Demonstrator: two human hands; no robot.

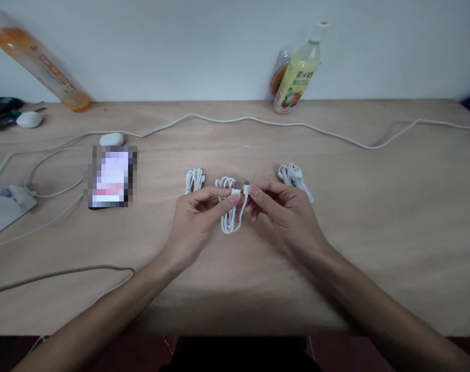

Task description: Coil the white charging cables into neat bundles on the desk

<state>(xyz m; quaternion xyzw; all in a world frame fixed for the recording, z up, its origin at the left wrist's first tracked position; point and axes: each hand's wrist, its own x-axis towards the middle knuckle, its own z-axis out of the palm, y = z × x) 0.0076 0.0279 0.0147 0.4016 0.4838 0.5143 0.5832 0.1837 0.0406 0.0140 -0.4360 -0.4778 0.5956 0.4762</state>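
My left hand (198, 217) and my right hand (283, 212) meet over the middle of the wooden table (235, 289). Each pinches one plug end of a coiled white cable (229, 219), and the two plugs almost touch between my fingertips. The cable's loops hang down to the tabletop under my hands. A second bundled white cable (195, 179) lies just left of my hands. A third bundle (293, 176) lies to the right, partly behind my right hand.
A blurred phone (111, 176) lies at the left beside a white earbud case (111, 139). A long white cord (258, 121) runs across the table. A yellow drink bottle (297, 77) stands at the back wall; an orange bottle (36, 62) leans at far left. A grey cord (64, 273) loops near the front edge.
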